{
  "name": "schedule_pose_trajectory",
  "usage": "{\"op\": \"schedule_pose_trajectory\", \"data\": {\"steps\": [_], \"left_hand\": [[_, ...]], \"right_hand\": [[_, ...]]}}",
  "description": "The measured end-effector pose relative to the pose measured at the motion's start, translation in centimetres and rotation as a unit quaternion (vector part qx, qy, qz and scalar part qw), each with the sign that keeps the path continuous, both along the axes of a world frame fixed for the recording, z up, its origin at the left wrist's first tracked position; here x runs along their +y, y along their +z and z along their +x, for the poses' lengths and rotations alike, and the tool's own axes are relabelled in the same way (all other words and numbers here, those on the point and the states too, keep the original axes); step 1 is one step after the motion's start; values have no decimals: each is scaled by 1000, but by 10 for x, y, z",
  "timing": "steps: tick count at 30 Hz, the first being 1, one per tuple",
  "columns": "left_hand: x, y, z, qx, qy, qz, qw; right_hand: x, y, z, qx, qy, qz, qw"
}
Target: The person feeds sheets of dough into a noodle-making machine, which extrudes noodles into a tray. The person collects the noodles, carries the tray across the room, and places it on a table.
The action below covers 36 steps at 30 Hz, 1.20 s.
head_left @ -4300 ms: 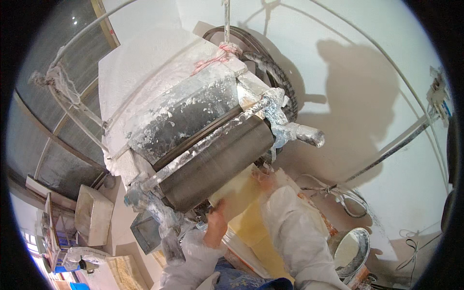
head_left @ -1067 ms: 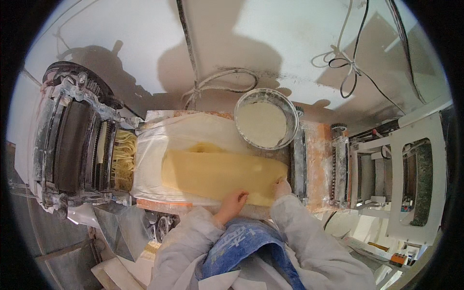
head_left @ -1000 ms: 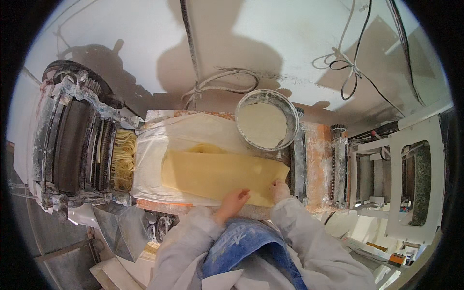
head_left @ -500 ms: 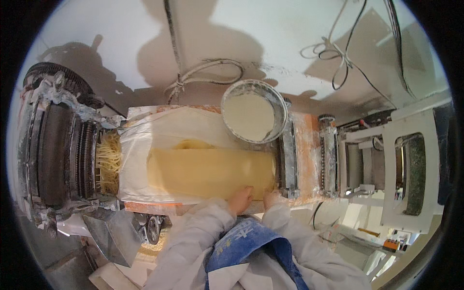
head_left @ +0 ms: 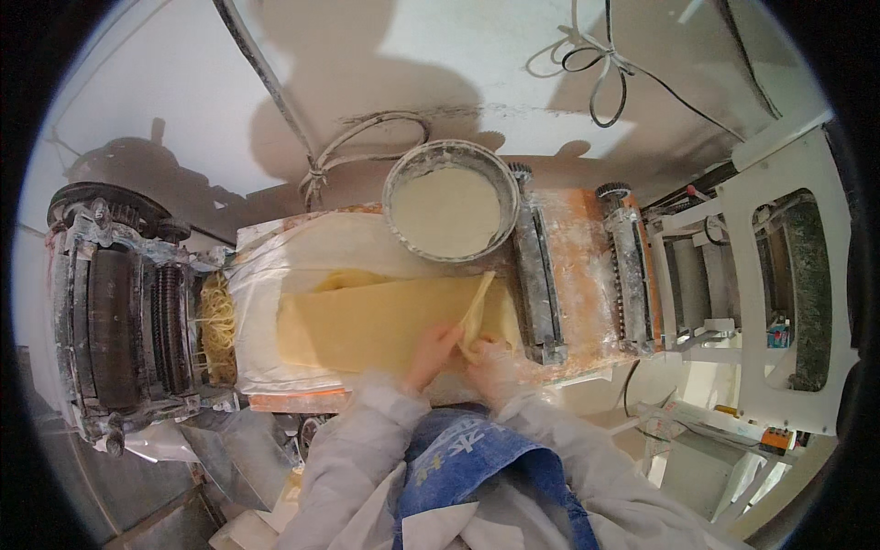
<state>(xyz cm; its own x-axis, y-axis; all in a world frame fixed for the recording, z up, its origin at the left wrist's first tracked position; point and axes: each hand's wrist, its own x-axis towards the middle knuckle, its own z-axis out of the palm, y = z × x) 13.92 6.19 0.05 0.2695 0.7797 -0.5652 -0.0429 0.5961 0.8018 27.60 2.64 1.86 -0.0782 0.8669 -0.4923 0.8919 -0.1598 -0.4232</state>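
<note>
A wide sheet of pale yellow dough (head_left: 357, 323) lies on white cloth (head_left: 261, 302) over the work board. Close to its right end, a narrow fold of the sheet stands lifted. My left hand (head_left: 433, 356) pinches the left side of this fold at the near edge. Right beside it, my right hand (head_left: 490, 365) is closed on the same raised dough, its fingertips partly hidden by the fold. Behind the hands, a round tub (head_left: 396, 229) of white flour stands at the sheet's far side.
At the left is a roller machine (head_left: 115, 321) with cut noodles (head_left: 217, 321) beside it. Two flour-dusted metal rollers (head_left: 541, 284) (head_left: 631, 275) cross the orange board on the right. Beyond them stands a white machine frame (head_left: 733, 275). Looped cables (head_left: 367, 137) hang on the back wall.
The dough's right part, flat before, is now raised into a fold between my hands. Both hands have come up onto the sheet, and the view has turned and shifted slightly.
</note>
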Motion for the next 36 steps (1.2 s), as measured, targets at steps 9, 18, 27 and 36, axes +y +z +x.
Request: {"op": "schedule_pose_trajectory", "data": {"steps": [9, 18, 27, 36], "left_hand": [[-32, -30, 3, -300, 171, -112, 932], [-31, 92, -177, -115, 418, 49, 900], [-55, 203, -238, -198, 243, 317, 895], [-89, 43, -293, 117, 466, 147, 864]], "right_hand": [[24, 8, 9, 326, -252, -16, 911], [41, 52, -1, -32, -145, 100, 984], [140, 148, -230, 404, 272, -241, 839], [164, 84, -392, 469, 67, -150, 868]]}}
